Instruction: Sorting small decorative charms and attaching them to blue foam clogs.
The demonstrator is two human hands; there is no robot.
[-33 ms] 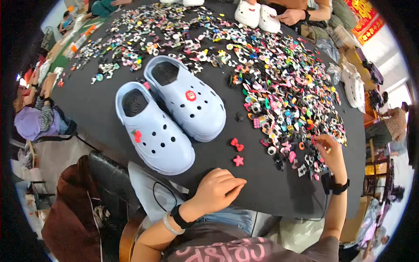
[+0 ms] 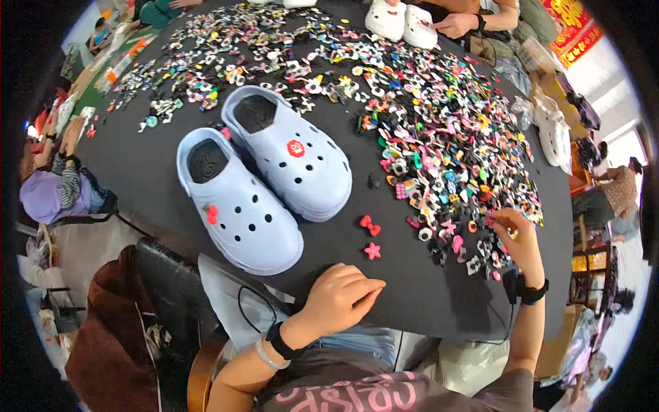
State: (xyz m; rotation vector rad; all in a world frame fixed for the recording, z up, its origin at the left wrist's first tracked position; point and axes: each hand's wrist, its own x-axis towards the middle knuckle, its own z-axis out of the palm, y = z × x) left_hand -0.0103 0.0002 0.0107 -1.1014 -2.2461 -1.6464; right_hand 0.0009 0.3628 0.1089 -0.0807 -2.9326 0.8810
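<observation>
Two light-blue clogs stand side by side on the black table. The left clog (image 2: 257, 230) bears a red cherry-like charm (image 2: 211, 213); the right clog (image 2: 292, 172) bears a red round charm (image 2: 295, 148). A red bow charm (image 2: 370, 225) and a pink-red star charm (image 2: 372, 250) lie to their right. Below these, my left hand (image 2: 341, 295) rests by the near edge, fingers curled together, nothing visible in them. My right hand (image 2: 516, 237) reaches into the near right of the charm pile (image 2: 460, 144), thumb and forefinger pinched at a small reddish shoe charm, partly hidden.
The charm pile spreads across the far side of the table (image 2: 412, 302). At the far right, another person's hand (image 2: 454, 26) is beside white clogs (image 2: 401, 24). A white shoe (image 2: 552, 134) lies past the right edge. A black chair (image 2: 175, 292) stands at the near left.
The whole view has shifted very slightly. Both hands, the clogs and the loose charms keep their places.
</observation>
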